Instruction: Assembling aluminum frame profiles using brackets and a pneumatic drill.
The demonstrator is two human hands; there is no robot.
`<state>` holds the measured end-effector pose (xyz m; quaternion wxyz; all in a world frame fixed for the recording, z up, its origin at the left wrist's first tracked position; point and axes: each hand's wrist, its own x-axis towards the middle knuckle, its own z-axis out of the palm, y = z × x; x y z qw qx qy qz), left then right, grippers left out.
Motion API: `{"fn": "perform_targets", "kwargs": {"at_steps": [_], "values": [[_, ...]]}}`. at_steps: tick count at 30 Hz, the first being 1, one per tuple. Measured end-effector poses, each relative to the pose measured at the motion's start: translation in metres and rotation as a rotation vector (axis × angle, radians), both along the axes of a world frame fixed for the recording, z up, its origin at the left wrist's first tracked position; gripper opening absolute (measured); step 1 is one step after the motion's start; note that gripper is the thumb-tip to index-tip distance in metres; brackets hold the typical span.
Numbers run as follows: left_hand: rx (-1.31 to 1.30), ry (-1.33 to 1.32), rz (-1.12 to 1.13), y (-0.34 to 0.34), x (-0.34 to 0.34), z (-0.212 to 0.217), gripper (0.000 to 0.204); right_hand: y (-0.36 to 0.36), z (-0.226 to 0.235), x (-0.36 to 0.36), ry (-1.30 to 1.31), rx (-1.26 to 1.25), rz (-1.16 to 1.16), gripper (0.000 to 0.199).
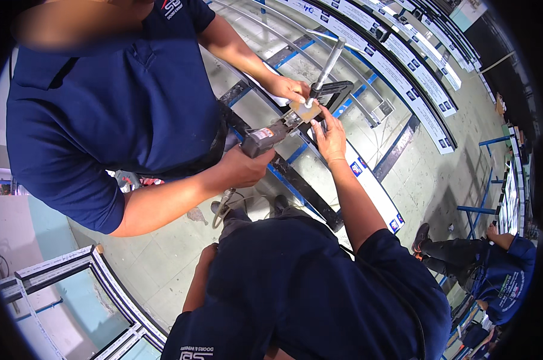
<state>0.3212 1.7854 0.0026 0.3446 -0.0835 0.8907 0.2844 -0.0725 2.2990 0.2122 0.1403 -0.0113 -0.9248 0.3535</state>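
My right hand [331,139] reaches forward, its fingers and thumb gripping the edge of a small wooden block [306,111]. A black G-clamp [338,90] with a long threaded screw [331,65] presses on the block, over a frame profile. My left hand [208,254] hangs low beside my body, its fingers mostly hidden. Opposite me, a co-worker's hand [247,168] holds a dark power tool [264,139], its front end against the block. That person's other hand [290,89] touches the block near the clamp's screw foot.
Black and blue rails [304,189] support the work. A white labelled profile [367,180] runs beside my right forearm. Long white profiles [397,72] lie at the far right. A window frame [112,288] stands at lower left. Another person [493,270] works at right.
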Motion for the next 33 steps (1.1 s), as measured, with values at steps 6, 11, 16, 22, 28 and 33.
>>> {"fn": "perform_targets", "kwargs": {"at_steps": [6, 11, 16, 22, 28, 33], "values": [[0.03, -0.004, 0.035, 0.003, -0.003, 0.002, 0.037, 0.004, -0.007, -0.003, 0.029, 0.024, 0.008, 0.058], [-0.016, -0.003, 0.023, -0.002, -0.003, 0.009, 0.04, 0.002, -0.008, -0.001, 0.027, -0.223, -0.055, 0.054], [-0.043, -0.069, 0.046, 0.009, -0.015, 0.025, 0.04, 0.001, -0.012, -0.001, 0.048, -0.095, -0.042, 0.053], [-0.064, -0.096, 0.086, 0.011, -0.016, 0.029, 0.039, 0.001, -0.015, -0.002, 0.046, -0.054, -0.058, 0.052], [-0.078, -0.061, 0.068, 0.007, -0.006, 0.025, 0.04, -0.002, -0.01, -0.002, 0.035, -0.055, -0.052, 0.052], [-0.066, -0.093, 0.091, 0.01, -0.01, 0.027, 0.039, 0.0, -0.012, -0.001, 0.034, -0.048, -0.057, 0.053]]}}
